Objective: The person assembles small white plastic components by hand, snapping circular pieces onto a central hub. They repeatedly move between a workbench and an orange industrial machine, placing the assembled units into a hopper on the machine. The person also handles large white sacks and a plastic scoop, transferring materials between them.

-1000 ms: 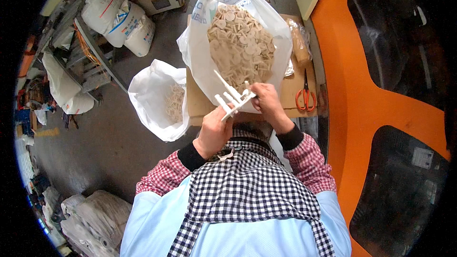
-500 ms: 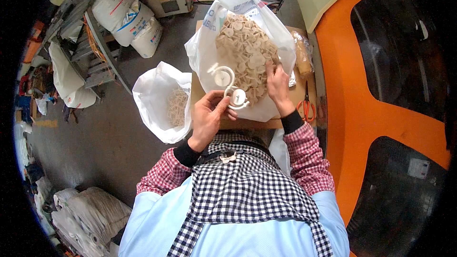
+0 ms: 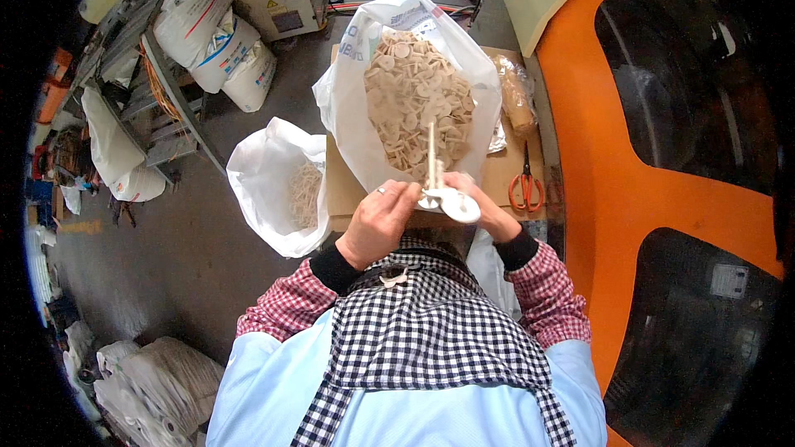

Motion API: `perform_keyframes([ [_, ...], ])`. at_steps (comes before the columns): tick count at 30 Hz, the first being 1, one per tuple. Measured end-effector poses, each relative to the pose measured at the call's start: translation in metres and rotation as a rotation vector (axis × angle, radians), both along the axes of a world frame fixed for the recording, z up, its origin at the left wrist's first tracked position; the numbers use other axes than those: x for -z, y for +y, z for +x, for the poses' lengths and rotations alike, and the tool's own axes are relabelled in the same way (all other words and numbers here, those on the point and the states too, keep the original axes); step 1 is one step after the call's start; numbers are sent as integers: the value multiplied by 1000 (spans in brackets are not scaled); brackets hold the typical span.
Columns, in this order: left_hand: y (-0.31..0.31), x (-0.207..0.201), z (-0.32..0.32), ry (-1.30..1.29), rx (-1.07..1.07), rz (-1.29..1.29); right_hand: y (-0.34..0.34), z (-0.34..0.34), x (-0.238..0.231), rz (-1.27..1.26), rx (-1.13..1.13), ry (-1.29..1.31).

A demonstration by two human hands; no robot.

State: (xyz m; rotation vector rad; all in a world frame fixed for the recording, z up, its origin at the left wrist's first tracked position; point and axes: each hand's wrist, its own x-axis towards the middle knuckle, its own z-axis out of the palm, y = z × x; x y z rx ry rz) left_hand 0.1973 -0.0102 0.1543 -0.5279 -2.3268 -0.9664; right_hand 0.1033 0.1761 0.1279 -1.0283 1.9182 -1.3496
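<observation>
And here at the centre of the frame is the white plastic piece (image 3: pixel 458 206), its rod pointing up, the left hand (image 3: pixel 379 222) with its grip pinched on the near side, the right hand (image 3: pixel 479 201) right behind the disc, its grip too hidden to tell. Just above gapes the large white bag (image 3: pixel 352 136) full of pale parts (image 3: pixel 418 87), with the smaller white bag (image 3: pixel 257 199) at centre-left and orange-handled scissors (image 3: pixel 527 188) right of centre!
</observation>
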Motion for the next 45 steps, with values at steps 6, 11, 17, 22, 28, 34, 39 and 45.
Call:
perform_keyframes([
  [6,-1,21,-7,-330,-211,380,-11,-48,57,625,227,617],
  [11,-28,10,-6,-759,-5,792,-36,-39,-28,160,541,786],
  [17,-42,4,-5,-849,192,596,-25,-30,-54,-155,195,806],
  [22,-25,13,4,-532,-181,427,-17,-9,-61,-54,175,1143],
  [28,1,25,16,-1410,274,1701,-18,27,-55,-38,89,1275],
  [34,2,22,29,-495,-282,701,-8,33,-65,45,166,1373],
  [39,-7,7,28,-1513,614,1640,-15,42,-57,-39,193,1355],
  [45,10,9,26,-1107,172,1717,-8,44,-44,-145,271,1100],
])
